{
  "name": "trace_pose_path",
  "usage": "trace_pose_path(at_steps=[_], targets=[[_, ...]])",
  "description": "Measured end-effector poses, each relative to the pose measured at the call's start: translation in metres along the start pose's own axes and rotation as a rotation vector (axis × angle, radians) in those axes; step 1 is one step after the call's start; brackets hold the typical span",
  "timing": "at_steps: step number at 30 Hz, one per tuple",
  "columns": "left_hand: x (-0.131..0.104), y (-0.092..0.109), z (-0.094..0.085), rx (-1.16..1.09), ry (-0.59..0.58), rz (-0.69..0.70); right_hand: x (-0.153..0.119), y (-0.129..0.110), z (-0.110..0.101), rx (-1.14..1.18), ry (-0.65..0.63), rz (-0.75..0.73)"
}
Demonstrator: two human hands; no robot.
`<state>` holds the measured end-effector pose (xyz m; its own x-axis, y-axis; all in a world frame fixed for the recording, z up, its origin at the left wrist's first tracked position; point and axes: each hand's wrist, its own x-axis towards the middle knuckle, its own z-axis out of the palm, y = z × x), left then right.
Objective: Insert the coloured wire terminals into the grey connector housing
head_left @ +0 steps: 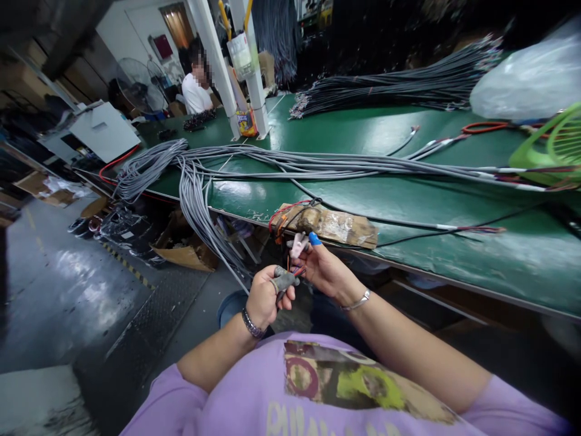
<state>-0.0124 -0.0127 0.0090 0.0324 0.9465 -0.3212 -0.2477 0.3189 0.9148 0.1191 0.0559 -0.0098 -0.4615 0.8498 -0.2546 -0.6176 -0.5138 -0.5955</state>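
My left hand (pixel 267 295), with grey finger covers on thumb and finger, pinches the end of a grey cable near the table's front edge. Thin coloured wires (pixel 297 272) stick out of that grip toward my right hand (pixel 320 266). Blue tape wraps a fingertip of my right hand, whose fingers are closed round a small pale pink tool (pixel 298 245), possibly a clip. Just beyond both hands, a taped wooden block (pixel 338 226) lies on the table edge with orange and black wires at its left end.
Long grey cables (pixel 254 158) run along the green table (pixel 254 197) and hang over its front edge. Behind lie a black cable bundle (pixel 390 85), a plastic bag (pixel 535 79) and a green basket (pixel 563 142). A person (pixel 196 91) is at the back left.
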Motion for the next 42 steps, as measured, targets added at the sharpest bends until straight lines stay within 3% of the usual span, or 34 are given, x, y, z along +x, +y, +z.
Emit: trace_pose_path(at_steps=[4, 10, 13, 23, 30, 42], targets=[[-0.005, -0.001, -0.001, -0.012, 0.012, 0.048, -0.003, -0.001, 0.001, -0.099, -0.019, -0.078], [-0.001, 0.001, 0.000, -0.059, 0.029, 0.077, -0.006, 0.004, -0.003, -0.094, 0.040, -0.093], [0.002, 0.001, 0.000, -0.073, 0.029, 0.080, -0.005, 0.003, -0.003, -0.118, 0.007, -0.109], [0.007, 0.004, 0.002, -0.072, 0.025, 0.081, 0.004, 0.003, -0.005, 0.015, -0.091, 0.004], [0.011, -0.002, 0.002, -0.037, 0.031, 0.068, 0.010, 0.006, 0.000, 0.066, -0.053, -0.057], [0.000, -0.004, -0.001, 0.040, 0.051, 0.091, -0.013, 0.003, -0.017, -0.049, -0.039, 0.069]])
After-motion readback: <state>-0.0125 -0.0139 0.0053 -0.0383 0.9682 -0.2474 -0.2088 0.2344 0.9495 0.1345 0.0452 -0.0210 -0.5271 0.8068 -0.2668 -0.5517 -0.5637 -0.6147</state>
